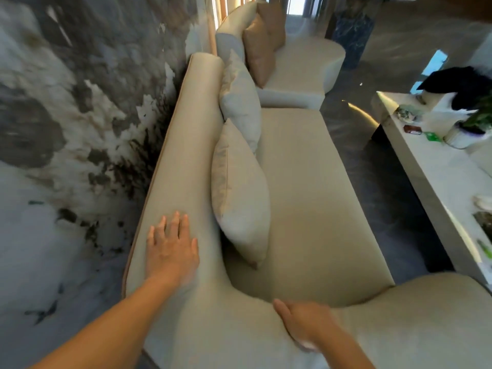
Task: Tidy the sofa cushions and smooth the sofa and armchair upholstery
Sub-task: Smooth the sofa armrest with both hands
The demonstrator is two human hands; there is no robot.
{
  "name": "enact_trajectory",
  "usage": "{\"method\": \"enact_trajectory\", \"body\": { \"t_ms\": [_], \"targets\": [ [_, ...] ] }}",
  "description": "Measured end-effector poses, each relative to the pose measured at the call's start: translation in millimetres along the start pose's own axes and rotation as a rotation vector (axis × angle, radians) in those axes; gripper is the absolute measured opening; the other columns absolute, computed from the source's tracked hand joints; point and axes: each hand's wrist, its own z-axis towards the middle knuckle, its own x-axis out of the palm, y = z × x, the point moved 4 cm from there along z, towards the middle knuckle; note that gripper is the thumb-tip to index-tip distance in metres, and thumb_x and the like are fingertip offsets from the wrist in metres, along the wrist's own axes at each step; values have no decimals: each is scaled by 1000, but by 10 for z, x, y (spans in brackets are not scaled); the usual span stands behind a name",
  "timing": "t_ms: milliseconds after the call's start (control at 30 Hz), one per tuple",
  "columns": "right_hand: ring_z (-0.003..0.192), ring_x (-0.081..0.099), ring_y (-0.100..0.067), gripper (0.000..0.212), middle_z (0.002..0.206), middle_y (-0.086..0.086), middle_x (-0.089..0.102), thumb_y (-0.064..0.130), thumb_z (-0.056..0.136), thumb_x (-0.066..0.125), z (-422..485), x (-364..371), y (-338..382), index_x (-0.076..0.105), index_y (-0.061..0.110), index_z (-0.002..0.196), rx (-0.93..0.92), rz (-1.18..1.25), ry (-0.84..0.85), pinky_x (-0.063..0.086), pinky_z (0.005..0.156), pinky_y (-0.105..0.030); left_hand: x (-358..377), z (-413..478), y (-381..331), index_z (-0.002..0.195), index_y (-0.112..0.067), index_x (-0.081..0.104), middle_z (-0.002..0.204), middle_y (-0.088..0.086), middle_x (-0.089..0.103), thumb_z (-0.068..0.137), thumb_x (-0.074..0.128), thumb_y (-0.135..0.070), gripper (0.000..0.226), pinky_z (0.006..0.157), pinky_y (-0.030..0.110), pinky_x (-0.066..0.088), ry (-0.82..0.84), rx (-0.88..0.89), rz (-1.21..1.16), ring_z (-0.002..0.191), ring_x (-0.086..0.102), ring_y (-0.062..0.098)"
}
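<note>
Both the left hand and right hand lie flat, fingers released, on the soft, yielding sofa; the near cushion looks light, best gripped by its edges.

- Two arms come in from the bottom of the frame, both bare with no sleeve in sight
- left hand, lower left: no ring, no watch, no glove, nails short and plain
- right hand, bottom centre: also bare, a bit blurred so nails are hard to make out
- both forearms run out the bottom edge, wrists bare too
</note>
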Motion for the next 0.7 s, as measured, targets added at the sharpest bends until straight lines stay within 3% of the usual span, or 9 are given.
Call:
{"method": "enact_trajectory", "body": {
  "t_ms": [100,167,233,367,433,567,700],
  "targets": [
    [129,47,-33,57,143,-9,51,56,95,11,-258,161,99,44,33,136,-80,-119,-168,31,107,-49,7,-398,41,155,-21,11,165,2,12,94,23,-48,68,120,49,7,-11,21,-31,148,8,30],
    [129,44,-34,70,144,-8,48,62,85,2,-430,318,162,38,34,138,-92,-166,-318,28,106,-51,28,-671,83,155,-25,13,164,0,12,93,23,-50,68,119,52,8,-20,19,-63,147,8,31],
    [135,36,-34,82,149,-6,42,69,79,-3,-614,446,238,28,35,146,-59,-131,-450,22,109,-55,47,-985,118,154,-35,13,165,-5,8,93,21,-54,64,117,58,6,17,-37,-111,147,3,32],
    [147,15,-32,80,161,-6,23,75,84,4,-901,623,365,15,38,153,-27,-49,-561,7,117,-55,45,-1493,0,145,-58,12,164,-15,-6,88,20,-70,60,111,72,10,120,-170,-284,143,-14,45],
    [147,16,-31,80,160,-3,27,78,81,7,-928,649,398,20,41,151,-13,-38,-604,7,118,-54,86,-1566,-70,145,-59,12,163,-17,-9,84,22,-74,64,110,70,18,112,-233,-326,141,-17,49],
    [136,37,-28,72,143,3,51,78,78,24,-832,625,415,44,43,137,-15,-33,-760,19,113,-54,228,-1553,-83,144,-60,16,163,-18,1,77,14,-78,69,108,64,28,-53,-306,-292,142,-9,47],
    [138,32,-24,73,147,8,44,78,78,15,-856,659,409,36,45,140,-21,-67,-760,16,113,-50,256,-1580,-73,143,-59,22,163,-17,5,76,19,-76,69,107,65,27,-89,-300,-324,143,-8,46]
  ]
}}
